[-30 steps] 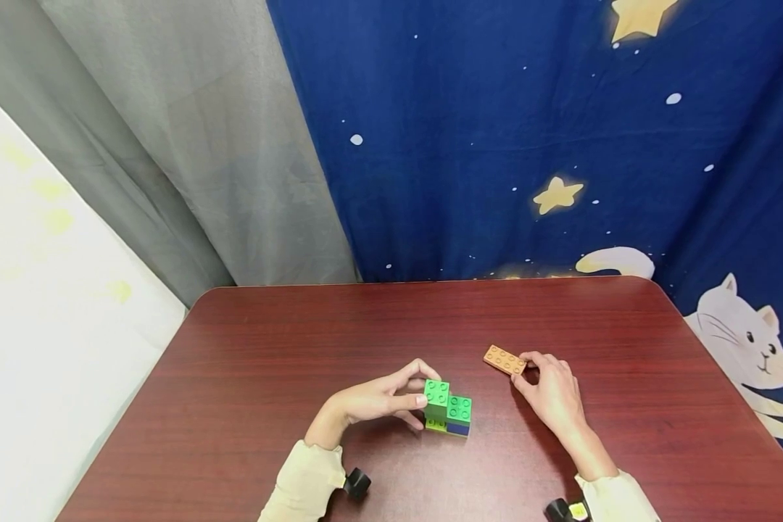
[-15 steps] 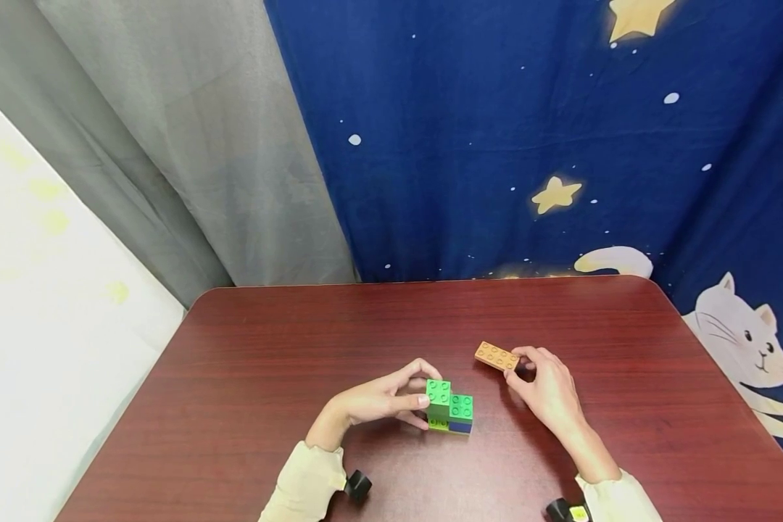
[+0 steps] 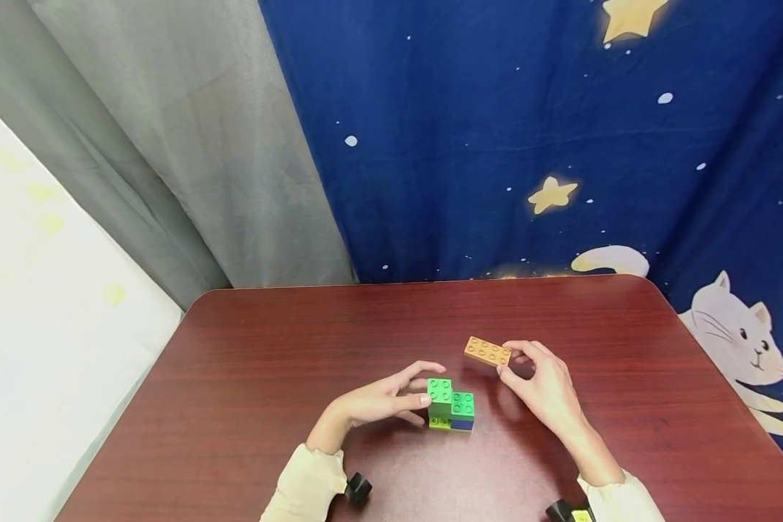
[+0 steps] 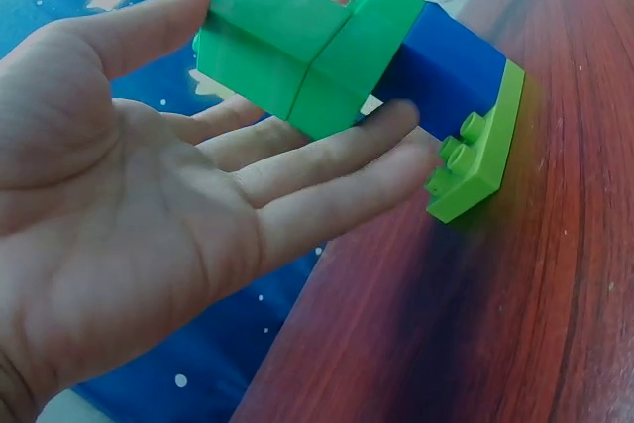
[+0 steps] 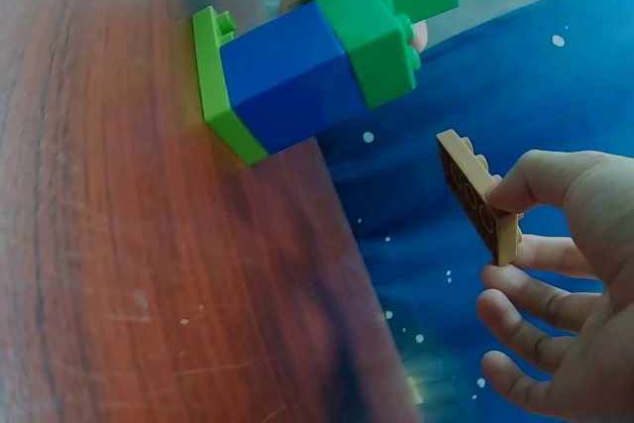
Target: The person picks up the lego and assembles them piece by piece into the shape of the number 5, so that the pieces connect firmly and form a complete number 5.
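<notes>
A small stack of toy building bricks stands on the table: a lime flat brick point(image 4: 480, 165) at the bottom, a blue brick point(image 5: 292, 76) on it, then green bricks point(image 3: 440, 395) on top, the uppermost jutting leftward. My left hand point(image 3: 378, 400) is beside the stack, its thumb tip at the upper green brick's edge and its fingers loosely extended along the far side. To the right, my right hand point(image 3: 548, 388) pinches one end of an orange flat brick point(image 3: 486, 351) between thumb and fingers. That brick is raised and tilted, studs up, its hollow underside showing in the right wrist view.
The dark red wooden table point(image 3: 287, 341) has a rounded far edge. Behind it hang a grey curtain point(image 3: 189, 145) and a blue star-patterned curtain point(image 3: 457, 145). A white patterned cloth point(image 3: 52, 326) is at the left. Black wrist cameras point(image 3: 359, 488) sit on both wrists.
My right hand has lifted the orange flat brick and carried it leftward, nearer the stack. My left index finger has come slightly away from the green brick; the stack has hardly moved.
</notes>
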`<action>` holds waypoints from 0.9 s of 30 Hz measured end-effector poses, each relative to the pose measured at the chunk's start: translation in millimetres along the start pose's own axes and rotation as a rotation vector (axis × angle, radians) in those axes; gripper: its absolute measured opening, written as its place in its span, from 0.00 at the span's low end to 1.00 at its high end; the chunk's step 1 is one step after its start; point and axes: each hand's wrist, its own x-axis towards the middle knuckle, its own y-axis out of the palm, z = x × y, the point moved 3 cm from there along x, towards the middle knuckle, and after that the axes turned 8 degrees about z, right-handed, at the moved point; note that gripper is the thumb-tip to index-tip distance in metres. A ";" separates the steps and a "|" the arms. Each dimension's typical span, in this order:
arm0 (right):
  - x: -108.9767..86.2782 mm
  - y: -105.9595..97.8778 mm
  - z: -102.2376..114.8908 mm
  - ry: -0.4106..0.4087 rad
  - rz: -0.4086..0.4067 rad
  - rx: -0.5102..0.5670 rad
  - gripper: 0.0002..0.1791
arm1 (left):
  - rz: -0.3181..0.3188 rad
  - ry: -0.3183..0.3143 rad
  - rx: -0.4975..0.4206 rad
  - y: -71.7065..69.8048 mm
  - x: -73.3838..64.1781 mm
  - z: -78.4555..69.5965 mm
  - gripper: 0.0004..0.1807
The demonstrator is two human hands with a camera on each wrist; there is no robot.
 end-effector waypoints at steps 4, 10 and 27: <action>0.1 -2.4 5.4 -0.019 -0.001 -0.003 0.17 | -0.012 0.009 0.021 -3.9 -0.5 2.1 0.32; -0.3 -6.5 14.4 -0.074 -0.004 0.000 0.18 | -0.059 0.053 0.023 -8.4 -2.7 0.0 0.28; -9.0 -3.2 45.7 -0.143 0.081 0.100 0.19 | -0.232 0.224 0.026 -3.1 -2.4 -20.3 0.25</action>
